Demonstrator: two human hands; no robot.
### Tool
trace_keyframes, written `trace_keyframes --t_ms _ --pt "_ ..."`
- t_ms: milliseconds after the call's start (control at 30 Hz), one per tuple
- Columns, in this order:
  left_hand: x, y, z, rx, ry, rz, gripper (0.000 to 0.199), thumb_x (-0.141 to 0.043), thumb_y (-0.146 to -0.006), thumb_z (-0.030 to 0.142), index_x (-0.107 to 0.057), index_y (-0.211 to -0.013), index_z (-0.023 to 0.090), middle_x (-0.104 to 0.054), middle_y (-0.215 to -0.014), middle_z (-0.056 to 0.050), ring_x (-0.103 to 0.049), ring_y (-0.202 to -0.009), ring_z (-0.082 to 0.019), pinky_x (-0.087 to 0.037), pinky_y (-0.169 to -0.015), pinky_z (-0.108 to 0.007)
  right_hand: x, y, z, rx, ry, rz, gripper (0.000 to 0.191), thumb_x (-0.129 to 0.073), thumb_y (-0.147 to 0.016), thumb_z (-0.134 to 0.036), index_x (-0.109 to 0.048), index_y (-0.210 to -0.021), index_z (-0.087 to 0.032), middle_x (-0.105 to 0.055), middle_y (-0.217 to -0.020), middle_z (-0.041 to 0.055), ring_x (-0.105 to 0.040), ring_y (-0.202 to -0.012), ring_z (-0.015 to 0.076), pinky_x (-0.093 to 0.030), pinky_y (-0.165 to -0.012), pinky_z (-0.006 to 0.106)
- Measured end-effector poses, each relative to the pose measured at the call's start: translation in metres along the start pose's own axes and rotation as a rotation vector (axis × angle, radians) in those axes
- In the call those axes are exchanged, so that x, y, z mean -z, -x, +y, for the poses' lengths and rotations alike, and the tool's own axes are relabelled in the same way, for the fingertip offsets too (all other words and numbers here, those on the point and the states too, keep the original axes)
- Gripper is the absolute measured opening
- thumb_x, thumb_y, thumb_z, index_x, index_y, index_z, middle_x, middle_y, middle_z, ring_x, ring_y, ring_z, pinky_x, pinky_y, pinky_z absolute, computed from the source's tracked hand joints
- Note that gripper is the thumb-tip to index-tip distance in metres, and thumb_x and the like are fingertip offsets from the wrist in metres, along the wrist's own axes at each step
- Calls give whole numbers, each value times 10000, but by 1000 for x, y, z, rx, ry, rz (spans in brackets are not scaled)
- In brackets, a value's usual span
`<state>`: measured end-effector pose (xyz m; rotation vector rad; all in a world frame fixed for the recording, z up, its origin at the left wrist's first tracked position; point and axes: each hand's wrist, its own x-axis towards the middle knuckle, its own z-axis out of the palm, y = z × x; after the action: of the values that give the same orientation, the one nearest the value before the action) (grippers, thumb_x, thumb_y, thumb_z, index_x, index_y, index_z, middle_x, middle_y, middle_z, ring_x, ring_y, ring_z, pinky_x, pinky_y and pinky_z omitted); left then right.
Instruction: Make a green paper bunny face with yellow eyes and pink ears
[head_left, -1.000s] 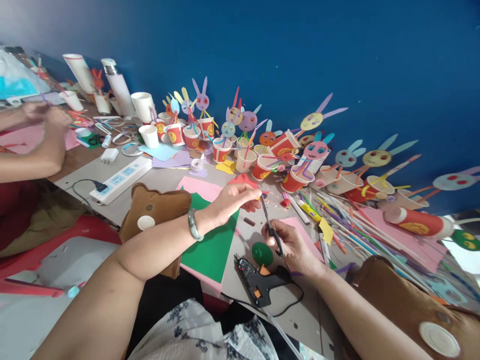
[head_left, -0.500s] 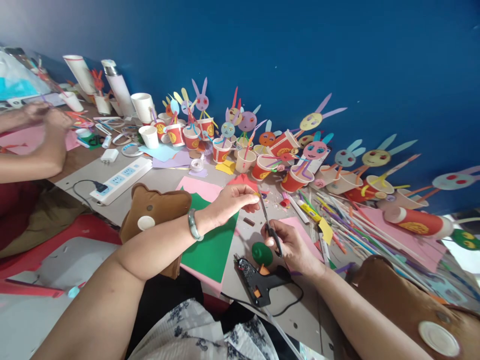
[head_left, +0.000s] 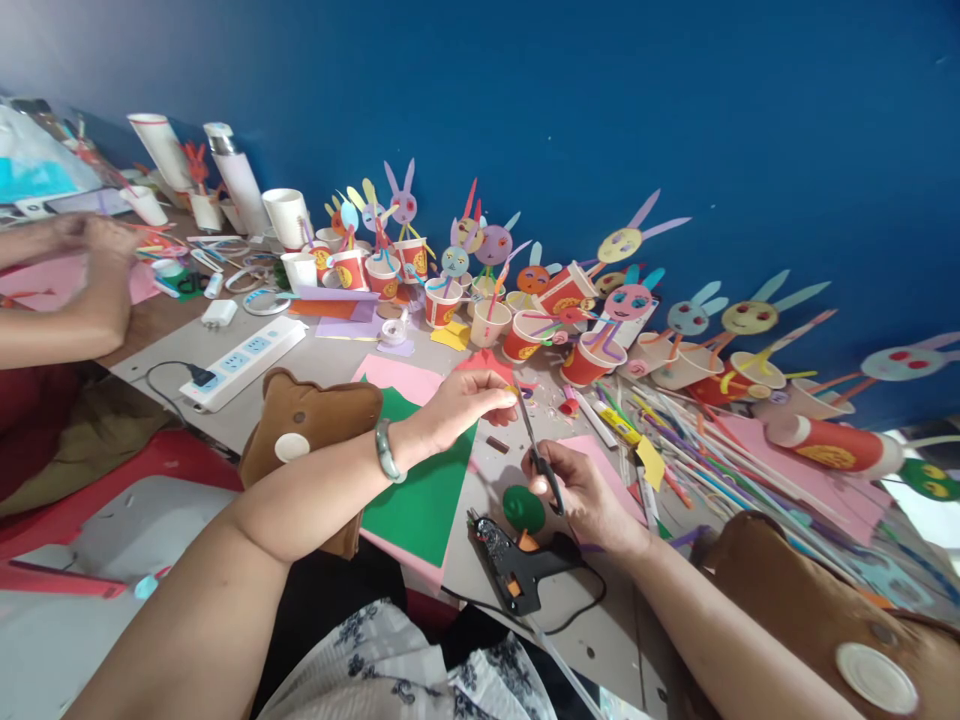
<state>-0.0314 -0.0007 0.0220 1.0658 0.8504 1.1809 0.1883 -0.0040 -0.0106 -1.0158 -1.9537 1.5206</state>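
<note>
My right hand point(head_left: 589, 485) is closed around the black handles of a pair of scissors point(head_left: 549, 478), blades pointing up and away from me. With thumb and fingertips, my left hand point(head_left: 472, 405) pinches a tiny yellow piece point(head_left: 512, 390) beside the blade tips; its shape is mostly hidden. Under the left forearm lies a green paper sheet point(head_left: 420, 500) on top of pink paper point(head_left: 401, 373). A black glue gun point(head_left: 517, 570) rests below the right hand, with a green paper disc point(head_left: 523, 508) just above its body.
Paper cups with rabbit figures point(head_left: 595, 355) line the blue wall. Loose coloured sticks point(head_left: 697, 440) cover the right side. A power strip point(head_left: 244, 362), a brown cushion point(head_left: 322, 405) and another person's hands point(head_left: 105, 240) are on the left. The glue gun's cord point(head_left: 592, 605) curls near me.
My hands hold nearly the same pose over the table. At the back left, the purple and blue papers have shifted, and an orange strip now shows among them.
</note>
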Motion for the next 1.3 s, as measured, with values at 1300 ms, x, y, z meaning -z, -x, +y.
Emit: trace_keyframes --t_ms 1300 --pt "1 0 -4 20 -10 -40 164 -692 -755 287 -640 -741 133 -677 -687 -18 -601 -643 -93 -476 -690 -266 1 0 4 11 54 -17 632 -664 -704 -815 -476 -724 -212 -486 -671 -19 -377 -626 131 -318 -562 266"
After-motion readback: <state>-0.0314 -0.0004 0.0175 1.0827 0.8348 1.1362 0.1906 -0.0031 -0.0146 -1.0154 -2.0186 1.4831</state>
